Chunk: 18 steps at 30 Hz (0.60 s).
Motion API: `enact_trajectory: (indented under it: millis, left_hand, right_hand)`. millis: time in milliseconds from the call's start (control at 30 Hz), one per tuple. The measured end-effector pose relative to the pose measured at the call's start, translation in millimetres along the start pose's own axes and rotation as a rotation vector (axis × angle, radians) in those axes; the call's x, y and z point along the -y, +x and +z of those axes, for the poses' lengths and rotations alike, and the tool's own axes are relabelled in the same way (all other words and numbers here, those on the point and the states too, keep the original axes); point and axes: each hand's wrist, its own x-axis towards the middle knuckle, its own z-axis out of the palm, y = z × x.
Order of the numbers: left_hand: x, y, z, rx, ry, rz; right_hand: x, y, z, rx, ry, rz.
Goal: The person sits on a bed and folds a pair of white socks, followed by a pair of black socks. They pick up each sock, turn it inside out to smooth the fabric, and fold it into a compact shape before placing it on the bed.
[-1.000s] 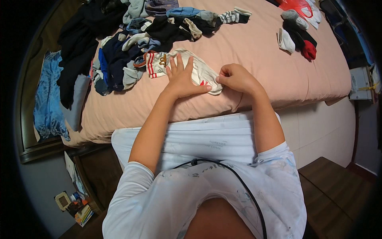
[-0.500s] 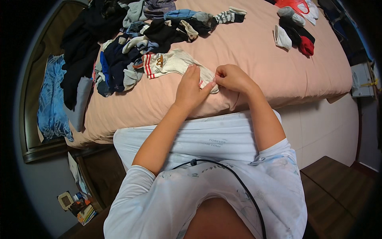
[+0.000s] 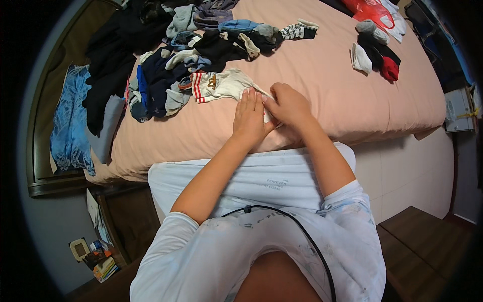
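A white sock [image 3: 230, 80] with red stripes at its cuff and a brown figure lies stretched out on the bed before me. My left hand [image 3: 249, 118] rests flat on the foot part, its fingers straight. Close against it, my right hand [image 3: 292, 106] is closed at the sock's right side, with fingers curled and partly hidden. The toe end is mostly covered by both hands. Left of the cuff, a grey sock [image 3: 177, 100] lies at the edge of a heap of dark clothes and socks [image 3: 221, 50].
The pink-sheeted bed [image 3: 342, 95] bears a striped sock [image 3: 300, 31] beyond the hands. At the far right lie several socks, one of them red [image 3: 390, 69], near a red plastic bag [image 3: 371, 12]. Blue lacy cloth [image 3: 73, 118] and a folded grey cloth [image 3: 106, 128] lie at left.
My right hand has moved left over the sock, right up to my left hand. My left hand lies flatter on the fabric. The whole view has shifted slightly.
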Motion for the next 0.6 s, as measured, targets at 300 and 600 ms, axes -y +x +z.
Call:
enact_trajectory:
  millis: [300, 600]
  left_hand:
    - [-4, -3, 2, -0.016, 0.017, -0.105]
    - [-7, -2, -15, -0.034, -0.147, -0.044]
  right_hand:
    - [6, 18, 20, -0.062, -0.152, 0.029]
    - [15, 45, 56, 0.231, -0.136, -0.435]
